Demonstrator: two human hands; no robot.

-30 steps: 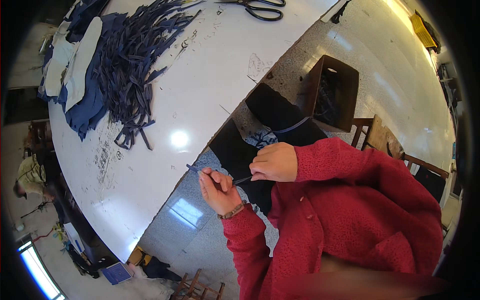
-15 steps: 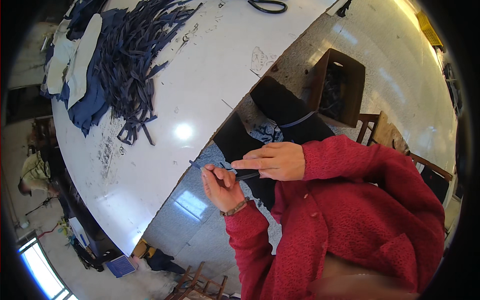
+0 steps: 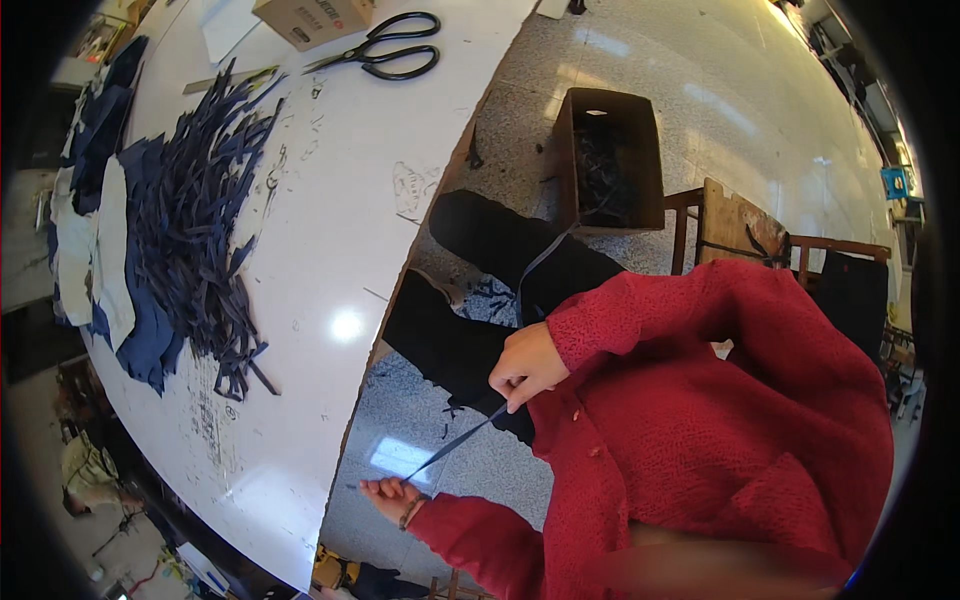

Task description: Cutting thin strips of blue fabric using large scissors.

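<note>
My left hand [image 3: 388, 493], low beside the white table's edge, has its fingers curled on one end of a narrow dark blue fabric strip [image 3: 450, 445]. Higher and to the right, my right hand [image 3: 526, 365] pinches the same strip, which runs taut between both hands. A length of strip [image 3: 545, 255] also lies over my black-trousered leg [image 3: 470, 225] toward an open brown carton [image 3: 565, 160] holding dark strips on the floor.
The white table [image 3: 330, 210] carries a tangled pile of dark strips [image 3: 200, 190], blue and pale fabric pieces [image 3: 115, 230], black scissors [image 3: 395, 45] and a cardboard box [image 3: 310, 15]. Wooden chairs [image 3: 735, 225] stand right. A co-worker [image 3: 85, 470] is at the far left.
My left hand has moved down and slightly left, away from my right hand, lengthening the strip between them. My right hand has moved down. The view has shifted, bringing more scissors and table into sight.
</note>
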